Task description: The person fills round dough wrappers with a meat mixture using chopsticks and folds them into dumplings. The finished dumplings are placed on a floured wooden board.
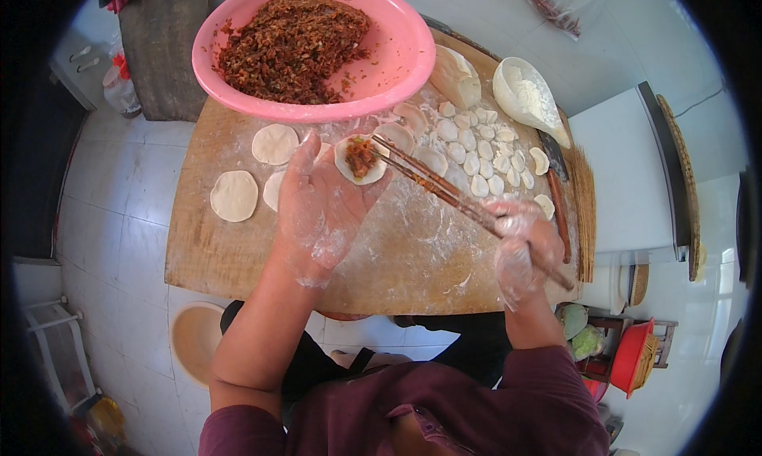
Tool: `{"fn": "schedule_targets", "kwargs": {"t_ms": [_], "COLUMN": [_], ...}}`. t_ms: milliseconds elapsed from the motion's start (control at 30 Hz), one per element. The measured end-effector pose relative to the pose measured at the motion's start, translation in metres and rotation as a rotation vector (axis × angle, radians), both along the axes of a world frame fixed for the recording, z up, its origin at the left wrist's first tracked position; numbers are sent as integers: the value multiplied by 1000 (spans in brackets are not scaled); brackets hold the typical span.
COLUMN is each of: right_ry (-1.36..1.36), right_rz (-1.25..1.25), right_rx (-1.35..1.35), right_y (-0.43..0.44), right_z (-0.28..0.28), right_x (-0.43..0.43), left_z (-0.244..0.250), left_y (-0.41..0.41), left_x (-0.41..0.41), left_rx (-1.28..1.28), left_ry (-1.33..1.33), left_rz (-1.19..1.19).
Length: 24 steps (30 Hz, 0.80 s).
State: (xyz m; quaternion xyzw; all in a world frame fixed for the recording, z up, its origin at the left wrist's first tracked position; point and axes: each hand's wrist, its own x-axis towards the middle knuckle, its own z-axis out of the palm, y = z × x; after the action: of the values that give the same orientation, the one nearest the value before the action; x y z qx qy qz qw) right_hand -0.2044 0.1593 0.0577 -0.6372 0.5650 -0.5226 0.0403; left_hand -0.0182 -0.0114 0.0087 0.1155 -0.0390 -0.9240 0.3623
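On the fingers of my left hand (pixel 327 212), palm up and dusted with flour, rests a round dough wrapper (pixel 344 171). A mound of chopped filling (pixel 361 157) sits in its middle. My right hand (pixel 527 244) grips a pair of wooden chopsticks (pixel 458 201), their tips at the filling. Other rolled wrappers lie around the left hand, among them one wrapper (pixel 234 196) at the left and another (pixel 275 144) farther back. A pink basin (pixel 405 57) behind them holds a large heap of the same reddish-brown filling (pixel 292 45).
Several small dough pieces (pixel 467 139) lie on the floured wooden board (pixel 381 277). A bowl of flour (pixel 506 78) and a thick dough roll (pixel 455 78) stand behind them. At the right edge are a rolling pin (pixel 558 215) and a straw brush (pixel 584 212).
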Motion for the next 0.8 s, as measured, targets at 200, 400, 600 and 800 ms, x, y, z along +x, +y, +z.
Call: {"fn": "schedule_targets", "kwargs": {"t_ms": [200,400,600,800], "right_ry": [-615,-613,-713,-924], "right_rz": [54,26,37,13], "right_rx": [-26,-17,-29,-51], "right_y": [-14,-18,-20,-25], "right_z": [-28,-40,-42,-36], "right_x": [6,5,7,8], "left_z": [2,5,-1,4], "left_y": [1,2,1,4], "left_x": [2,0,-1,-3], "left_rx": [-29,-25,-65,-47], "left_ry": [14,-7,-49,-52], "left_rz": [-35,-6,2,23]}}
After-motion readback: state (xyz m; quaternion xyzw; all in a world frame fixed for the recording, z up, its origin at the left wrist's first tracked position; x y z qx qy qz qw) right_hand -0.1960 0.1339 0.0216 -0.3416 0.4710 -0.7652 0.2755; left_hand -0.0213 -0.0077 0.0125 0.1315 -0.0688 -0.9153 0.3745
